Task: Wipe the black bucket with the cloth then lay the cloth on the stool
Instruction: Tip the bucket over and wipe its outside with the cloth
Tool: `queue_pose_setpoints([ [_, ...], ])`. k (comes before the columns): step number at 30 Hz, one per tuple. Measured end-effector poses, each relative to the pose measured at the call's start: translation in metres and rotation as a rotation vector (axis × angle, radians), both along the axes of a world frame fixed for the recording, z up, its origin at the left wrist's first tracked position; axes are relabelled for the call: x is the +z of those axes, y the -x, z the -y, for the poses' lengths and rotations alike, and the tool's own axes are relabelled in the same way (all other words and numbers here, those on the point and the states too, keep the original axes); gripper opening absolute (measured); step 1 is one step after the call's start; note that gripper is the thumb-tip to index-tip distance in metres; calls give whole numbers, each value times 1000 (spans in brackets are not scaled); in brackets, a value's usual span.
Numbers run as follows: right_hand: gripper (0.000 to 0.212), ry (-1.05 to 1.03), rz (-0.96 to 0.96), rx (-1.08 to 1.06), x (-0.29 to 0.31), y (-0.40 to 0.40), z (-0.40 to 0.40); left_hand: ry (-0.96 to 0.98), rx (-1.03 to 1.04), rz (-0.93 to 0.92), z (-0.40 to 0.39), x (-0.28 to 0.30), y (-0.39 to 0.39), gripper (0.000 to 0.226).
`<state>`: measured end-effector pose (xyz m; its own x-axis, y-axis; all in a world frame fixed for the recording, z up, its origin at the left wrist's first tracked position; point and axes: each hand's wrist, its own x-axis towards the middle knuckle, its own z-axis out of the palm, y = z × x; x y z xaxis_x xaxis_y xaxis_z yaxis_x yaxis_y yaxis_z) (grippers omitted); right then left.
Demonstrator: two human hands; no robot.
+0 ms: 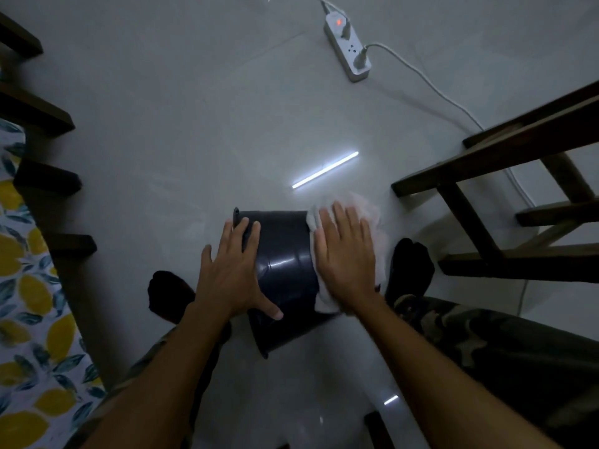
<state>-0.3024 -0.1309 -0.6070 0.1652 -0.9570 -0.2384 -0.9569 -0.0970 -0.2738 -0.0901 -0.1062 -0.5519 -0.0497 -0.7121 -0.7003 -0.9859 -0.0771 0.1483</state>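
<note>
We're down on the floor [181,131] here, and the black bucket [285,254] is lying on its side between our feet, rim toward our left, base toward our right. Our left hand [231,270] is spread flat over the rim end, fingers open and thumb hooked across the wall, pinning the bucket so it can't roll; that's a steadying press, not a closed grip. Our right hand [345,254] is flat too, palm down on the white cloth [366,209], which is bunched against the base end of the bucket and spills out past our fingers onto the floor beyond. So the grip on the cloth is really an open-palm press, pushing it onto the plastic.

Where are we in the job? By our reading, we're in the middle of the wiping. The near wall shows a shiny streak of reflected light, but we can't tell how much of the surface has been covered, and the underside and the inside are hidden from us. The second half is untouched: the cloth is at the bucket, not laid out anywhere. The dark wooden stool [505,189] we take to be the frame at our right, tipped over near the bucket, and nothing lies on it yet
</note>
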Motion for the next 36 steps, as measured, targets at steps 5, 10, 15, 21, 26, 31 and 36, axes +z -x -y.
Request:
queue_pose_setpoints([
  [5,60,-26,38,133,16,-30,-89,23,-61,3,-4,-3,0,174],
  [10,63,-34,85,403,8,-34,-40,51,-60,0,-12,-2,2,171],
  [15,49,-36,2,-181,1,-5,7,53,-18,21,-19,2,9,171],
  [21,47,-253,106,-640,11,39,-2,149,85,-198,-43,2,15,170],
  [26,40,-81,253,-637,27,34,11,297,84,-256,-47,11,20,162],
  [31,26,-53,361,-615,50,22,37,485,-4,-110,-33,20,7,143],
  [36,25,-78,340,-605,54,25,41,448,-63,-174,-59,12,8,126],
])
